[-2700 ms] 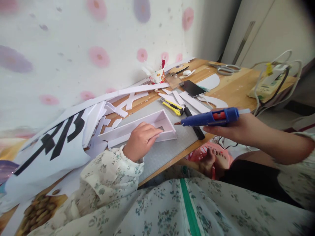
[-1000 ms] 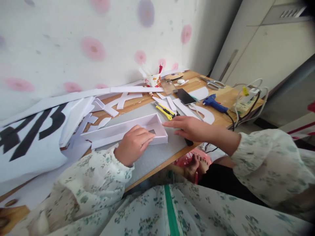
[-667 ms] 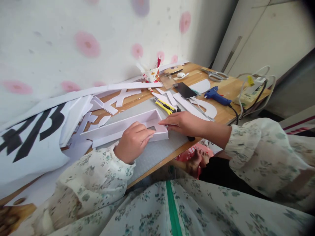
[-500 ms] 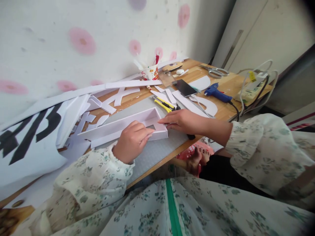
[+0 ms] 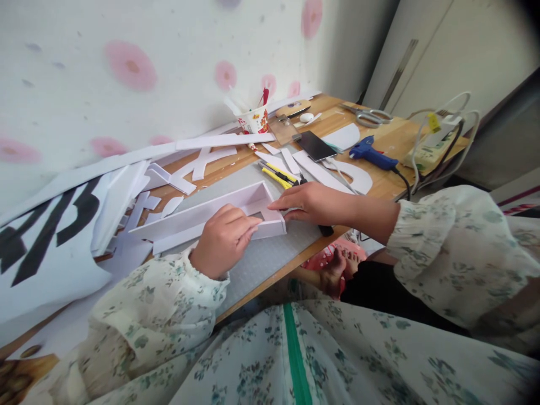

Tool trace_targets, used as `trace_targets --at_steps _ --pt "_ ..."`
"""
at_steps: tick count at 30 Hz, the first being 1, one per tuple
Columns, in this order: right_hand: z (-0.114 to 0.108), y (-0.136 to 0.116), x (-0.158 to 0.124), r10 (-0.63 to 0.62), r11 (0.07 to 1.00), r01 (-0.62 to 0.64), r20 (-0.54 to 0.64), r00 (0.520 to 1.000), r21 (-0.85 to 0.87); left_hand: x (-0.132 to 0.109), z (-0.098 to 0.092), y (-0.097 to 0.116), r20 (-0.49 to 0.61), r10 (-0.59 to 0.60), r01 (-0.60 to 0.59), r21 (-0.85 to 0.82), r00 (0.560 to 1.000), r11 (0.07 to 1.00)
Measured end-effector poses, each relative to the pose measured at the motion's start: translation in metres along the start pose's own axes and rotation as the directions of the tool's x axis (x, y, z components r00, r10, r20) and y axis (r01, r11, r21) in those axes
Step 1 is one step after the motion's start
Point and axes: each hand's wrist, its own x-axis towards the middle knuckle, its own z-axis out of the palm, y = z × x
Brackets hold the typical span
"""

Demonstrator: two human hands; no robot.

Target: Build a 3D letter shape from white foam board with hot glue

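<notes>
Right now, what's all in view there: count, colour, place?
Wall: 1, white with pink spots, behind
Table: 1, brown, by the wall
Mat: 1, grey, on the table
Box: 1, white, on the mat
Cutter: 1, yellow-black, behind the box
Glue gun: 1, blue, table's right
Phone: 1, black, mid-table
Scissors: 1, grey, table's far end
Cup: 1, white-red, near the wall
Power strip: 1, pale, table's right edge
Scraps: many, white, left and back
Printed sheet: 1, white-black, left
Left grip: 1, pinching box's near side
Right grip: 1, on box's right end

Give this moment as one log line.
left hand: pinching white frame, near wall | right hand: pinching its end wall | blue glue gun: on table
</notes>
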Motion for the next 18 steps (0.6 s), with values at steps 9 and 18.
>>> trace_targets --at_steps 9,18 --pt "-0.0017 -0.0003 0.0003 0.004 1.000 -0.004 0.000 1.000 0.016 0.0024 -0.0011 0.0006 0.013 0.000 0.000 -0.005 1.000 1.000" --pt "-0.0022 -0.0007 0.0003 0.011 1.000 -0.011 0.013 1.000 -0.016 0.0017 0.0002 0.0001 0.029 -0.004 0.004 0.000 1.000 1.000"
